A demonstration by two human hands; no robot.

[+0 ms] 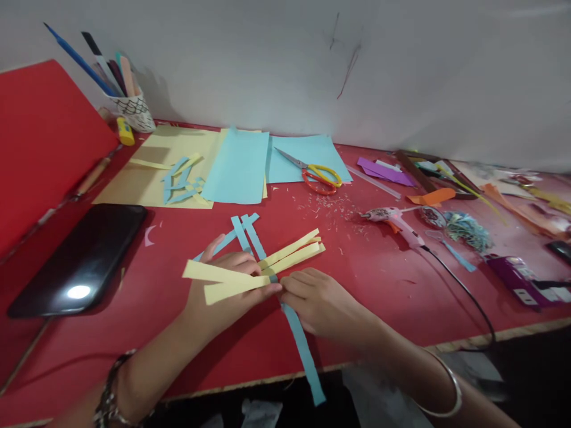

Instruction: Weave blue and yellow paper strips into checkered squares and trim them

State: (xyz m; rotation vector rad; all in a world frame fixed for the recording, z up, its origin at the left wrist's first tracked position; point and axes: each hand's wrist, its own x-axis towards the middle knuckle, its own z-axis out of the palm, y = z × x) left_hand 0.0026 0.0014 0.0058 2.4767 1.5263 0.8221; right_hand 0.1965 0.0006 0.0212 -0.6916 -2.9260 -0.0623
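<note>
Interlaced blue and yellow paper strips are held between my two hands over the red table. My left hand [223, 285] is closed on the yellow paper strips [232, 280], its thumb pressed near the crossing. On the other side, my right hand [319, 300] has its fingers pinched at the crossing, by a blue paper strip [303, 345] that hangs down past the table's front edge. More yellow strip ends [294, 252] point up to the right, and blue strip ends [243, 232] stick out beyond my left hand. My fingers hide part of the crossing.
Scissors [307, 169] lie on blue paper sheets [241, 166] at the back. A woven strip piece [182, 181] rests on yellow paper [134, 187]. To the left is a phone [80, 255]; to the right, a corded pink glue gun [397, 223]. A pen cup [136, 113] stands behind.
</note>
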